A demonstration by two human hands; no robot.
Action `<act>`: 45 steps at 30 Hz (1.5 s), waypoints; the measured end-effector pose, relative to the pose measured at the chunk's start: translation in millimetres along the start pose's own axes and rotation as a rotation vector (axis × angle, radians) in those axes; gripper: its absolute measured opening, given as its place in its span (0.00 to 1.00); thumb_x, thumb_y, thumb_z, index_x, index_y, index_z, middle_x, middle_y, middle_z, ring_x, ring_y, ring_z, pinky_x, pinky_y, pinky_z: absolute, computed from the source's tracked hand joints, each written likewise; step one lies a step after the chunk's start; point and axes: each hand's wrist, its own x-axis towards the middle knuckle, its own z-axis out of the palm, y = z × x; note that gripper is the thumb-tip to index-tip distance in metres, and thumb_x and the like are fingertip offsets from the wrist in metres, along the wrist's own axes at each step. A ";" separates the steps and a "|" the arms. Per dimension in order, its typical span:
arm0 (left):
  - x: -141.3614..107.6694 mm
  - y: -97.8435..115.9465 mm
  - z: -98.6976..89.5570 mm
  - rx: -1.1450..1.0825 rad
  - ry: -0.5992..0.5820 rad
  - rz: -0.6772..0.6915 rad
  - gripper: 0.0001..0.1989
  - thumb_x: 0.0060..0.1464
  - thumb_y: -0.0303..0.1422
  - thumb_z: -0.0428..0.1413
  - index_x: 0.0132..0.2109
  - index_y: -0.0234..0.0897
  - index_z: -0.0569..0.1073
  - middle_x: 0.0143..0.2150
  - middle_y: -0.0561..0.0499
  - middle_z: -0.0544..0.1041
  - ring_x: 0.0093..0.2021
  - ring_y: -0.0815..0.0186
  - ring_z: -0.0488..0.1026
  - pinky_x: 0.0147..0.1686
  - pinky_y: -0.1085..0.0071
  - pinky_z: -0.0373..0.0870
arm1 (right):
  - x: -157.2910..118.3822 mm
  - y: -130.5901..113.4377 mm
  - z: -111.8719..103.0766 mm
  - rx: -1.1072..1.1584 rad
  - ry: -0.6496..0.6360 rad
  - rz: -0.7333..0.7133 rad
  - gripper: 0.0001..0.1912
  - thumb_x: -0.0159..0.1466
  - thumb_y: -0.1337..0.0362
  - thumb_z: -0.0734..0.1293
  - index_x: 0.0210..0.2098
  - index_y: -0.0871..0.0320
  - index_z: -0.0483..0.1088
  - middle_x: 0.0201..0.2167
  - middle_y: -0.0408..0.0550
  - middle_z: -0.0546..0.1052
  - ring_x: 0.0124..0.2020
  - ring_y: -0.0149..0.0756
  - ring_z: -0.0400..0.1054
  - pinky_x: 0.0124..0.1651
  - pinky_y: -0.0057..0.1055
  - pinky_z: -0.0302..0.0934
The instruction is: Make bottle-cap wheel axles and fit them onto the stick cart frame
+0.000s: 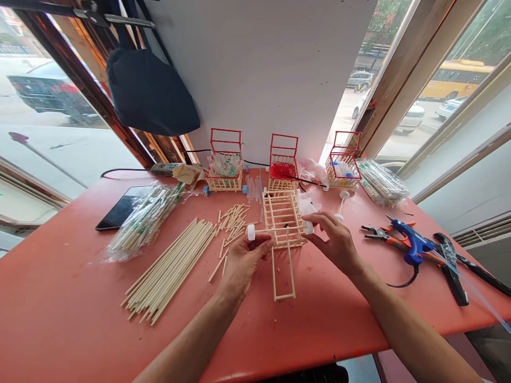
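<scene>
A small cart frame of pale wooden sticks (281, 210) lies in front of me, its long handle loop (284, 297) pointing toward me. Across its near end runs a stick with a white bottle cap (251, 232) on the left and another white cap (307, 227) on the right. My left hand (243, 260) is closed, thumb and fingers pinching the stick's left end beside its cap. With my right hand (335, 239), I grip the right cap between thumb and fingertips. Curled fingers partly hide both stick ends.
Long sticks (171, 271) and short cut pieces (233, 221) lie left, near bagged sticks (146, 218) and a black tablet (122, 207). Behind stand three red-trimmed stick carts (225, 181). Pliers (377, 232), a blue glue gun (417, 244) and its cord lie right, below another stick bundle (383, 181).
</scene>
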 end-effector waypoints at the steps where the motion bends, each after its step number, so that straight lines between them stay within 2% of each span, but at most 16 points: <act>1: 0.0 0.0 0.1 0.000 -0.001 0.000 0.18 0.28 0.38 0.75 0.29 0.35 0.82 0.23 0.53 0.78 0.22 0.72 0.69 0.24 0.73 0.67 | 0.0 0.0 0.0 0.000 0.001 -0.002 0.13 0.72 0.60 0.67 0.55 0.51 0.71 0.42 0.51 0.78 0.42 0.43 0.74 0.46 0.39 0.72; 45: 0.9 -0.8 -0.2 -0.012 -0.009 0.006 0.14 0.30 0.36 0.74 0.28 0.36 0.83 0.22 0.54 0.78 0.21 0.72 0.69 0.24 0.74 0.66 | -0.3 -0.1 1.2 -0.009 0.017 -0.032 0.13 0.71 0.63 0.69 0.55 0.53 0.70 0.42 0.51 0.77 0.42 0.42 0.74 0.46 0.37 0.71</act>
